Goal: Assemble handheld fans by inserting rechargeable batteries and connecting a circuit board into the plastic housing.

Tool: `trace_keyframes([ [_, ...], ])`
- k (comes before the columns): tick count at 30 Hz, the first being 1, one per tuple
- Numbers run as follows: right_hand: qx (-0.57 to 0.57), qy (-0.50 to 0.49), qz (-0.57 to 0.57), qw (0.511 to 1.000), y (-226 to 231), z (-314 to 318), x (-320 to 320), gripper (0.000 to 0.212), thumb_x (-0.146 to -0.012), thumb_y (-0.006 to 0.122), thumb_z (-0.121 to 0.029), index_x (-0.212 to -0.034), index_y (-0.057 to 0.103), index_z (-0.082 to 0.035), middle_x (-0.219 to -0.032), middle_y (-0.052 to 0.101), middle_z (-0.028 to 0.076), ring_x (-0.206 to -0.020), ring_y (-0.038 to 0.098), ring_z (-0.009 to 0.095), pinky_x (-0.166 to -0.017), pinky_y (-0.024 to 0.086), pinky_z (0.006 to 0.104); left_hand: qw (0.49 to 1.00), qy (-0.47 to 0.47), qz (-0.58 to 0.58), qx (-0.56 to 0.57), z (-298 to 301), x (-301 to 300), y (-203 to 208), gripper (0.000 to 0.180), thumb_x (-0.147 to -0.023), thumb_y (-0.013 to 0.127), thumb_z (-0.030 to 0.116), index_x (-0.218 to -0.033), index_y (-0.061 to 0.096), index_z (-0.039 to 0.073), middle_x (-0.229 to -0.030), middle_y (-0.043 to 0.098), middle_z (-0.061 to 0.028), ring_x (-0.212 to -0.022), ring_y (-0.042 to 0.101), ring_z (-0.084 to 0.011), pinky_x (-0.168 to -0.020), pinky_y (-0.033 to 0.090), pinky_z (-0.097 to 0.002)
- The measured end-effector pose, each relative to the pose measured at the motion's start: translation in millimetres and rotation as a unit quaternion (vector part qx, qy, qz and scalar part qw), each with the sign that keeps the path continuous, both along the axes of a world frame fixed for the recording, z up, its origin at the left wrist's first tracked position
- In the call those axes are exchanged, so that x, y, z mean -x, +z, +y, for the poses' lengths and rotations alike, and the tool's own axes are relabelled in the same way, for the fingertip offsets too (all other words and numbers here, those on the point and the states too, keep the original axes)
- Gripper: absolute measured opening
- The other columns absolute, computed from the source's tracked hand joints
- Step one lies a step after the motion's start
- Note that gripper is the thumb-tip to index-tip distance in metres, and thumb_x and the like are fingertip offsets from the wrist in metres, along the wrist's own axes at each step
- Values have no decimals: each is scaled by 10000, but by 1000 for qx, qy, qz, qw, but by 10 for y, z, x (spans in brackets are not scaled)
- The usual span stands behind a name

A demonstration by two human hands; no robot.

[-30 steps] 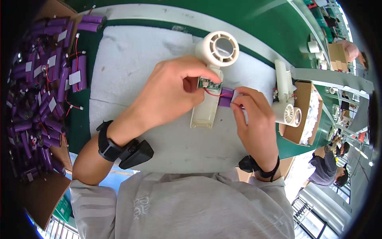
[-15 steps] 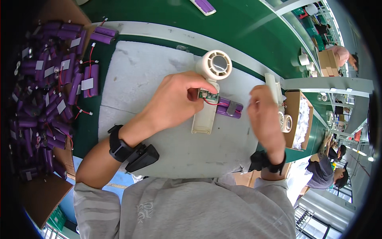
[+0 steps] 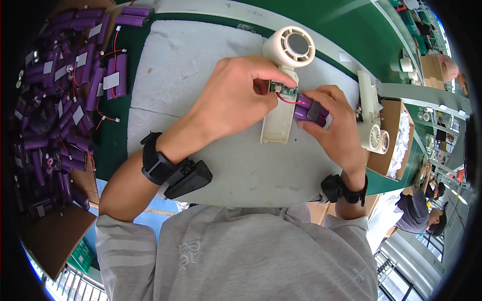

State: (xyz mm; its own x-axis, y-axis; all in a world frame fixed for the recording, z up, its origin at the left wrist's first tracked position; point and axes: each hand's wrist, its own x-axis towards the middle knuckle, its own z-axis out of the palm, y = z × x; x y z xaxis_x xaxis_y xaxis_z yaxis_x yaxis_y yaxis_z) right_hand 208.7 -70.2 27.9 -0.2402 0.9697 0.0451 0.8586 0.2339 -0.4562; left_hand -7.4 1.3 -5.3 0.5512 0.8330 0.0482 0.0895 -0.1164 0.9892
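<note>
Fan (image 3: 277, 120) between the hands (image 3: 233, 95), battery pack (image 3: 312, 111) apparently in the right (image 3: 340, 128).

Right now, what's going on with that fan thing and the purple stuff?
A person is working with both hands over a pale pad. The left hand holds a cream fan by its neck, near a green circuit board. The right hand grips a purple battery pack beside the fan's open handle. A red wire runs from the board toward the pack.
</note>
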Motion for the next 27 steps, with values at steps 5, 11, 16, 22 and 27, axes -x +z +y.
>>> trace_keyframes([
  [5,174,10,113,978,150,-23,-27,708,-695,793,-77,-1335,494,-30,-1030,638,136,-765,604,189,-752,493,296,1000,-9,25,-11,30,61,28,347,-731,593,-97,-1021,725,41,-1053,662,-87,-814,632,-126,-714,523,-245],
  [11,428,-43,510,745,208,-80,-42,763,-788,659,34,-1459,306,-55,-1029,624,147,-883,659,213,-806,522,311,996,-34,52,-62,73,77,72,370,-719,615,-105,-1028,733,62,-1070,667,-118,-815,652,-136,-702,531,-245],
  [16,502,-30,591,630,176,-86,-61,859,-766,621,80,-1501,200,-60,-1150,564,179,-947,665,251,-817,536,327,988,-42,79,-123,87,89,62,386,-679,689,-91,-1022,738,77,-1065,675,-139,-816,674,-166,-699,540,-251],
  [22,485,55,625,609,81,-114,-120,910,-670,667,118,-1459,252,-63,-1188,520,182,-1004,646,292,-857,533,382,975,-35,97,-196,80,85,51,404,-628,770,-50,-1006,745,91,-1027,683,-147,-774,688,-200,-671,553,-266],
  [27,468,-12,608,641,104,-118,-150,834,-607,693,115,-1352,365,-63,-1162,532,153,-1058,606,302,-909,513,416,964,-20,98,-244,74,81,13,398,-611,798,-22,-988,751,98,-998,688,-145,-743,696,-208,-639,563,-273],
])
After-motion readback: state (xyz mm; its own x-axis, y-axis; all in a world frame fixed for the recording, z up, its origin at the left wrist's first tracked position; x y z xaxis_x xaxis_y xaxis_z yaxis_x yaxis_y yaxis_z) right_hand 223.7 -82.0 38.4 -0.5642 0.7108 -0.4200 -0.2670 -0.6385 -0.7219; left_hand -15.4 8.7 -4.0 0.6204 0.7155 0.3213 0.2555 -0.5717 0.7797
